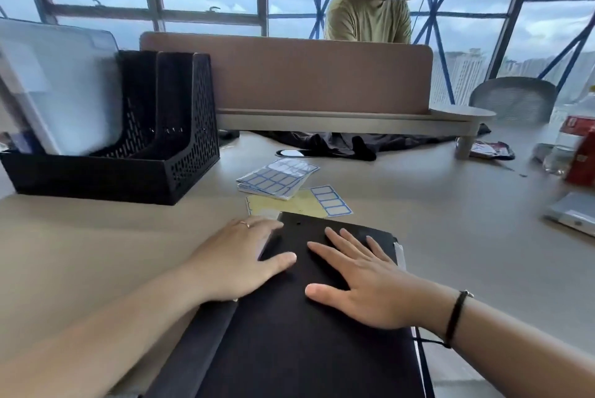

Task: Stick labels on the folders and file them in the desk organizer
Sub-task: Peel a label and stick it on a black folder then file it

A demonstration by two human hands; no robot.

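1. Right hand [370, 281] flat, fingers spread apart, pressing on black folder [289, 333].
2. Left hand [238, 256] flat on folder's left edge.
3. Label sheets [277, 178] just beyond folder on bench [96, 236].
4. Desk organizer [128, 153] far-left of folder.

Both bare forearms reach forward from the near edge of the counter, converging toward its middle. The left hand [238, 257] lies palm down with its fingers fairly straight and close together, the thumb stretched out to the right; a thin ring sits on one finger. The fingertips look blurred, so their exact lie cannot be told. The right hand [363, 281] is also palm down, flat, with the fingers spread apart and pointing toward the far-left corner, the thumb held out to the left. A dark band circles the right wrist. Neither grip curls round anything; the hands lie just beside each other, apart.
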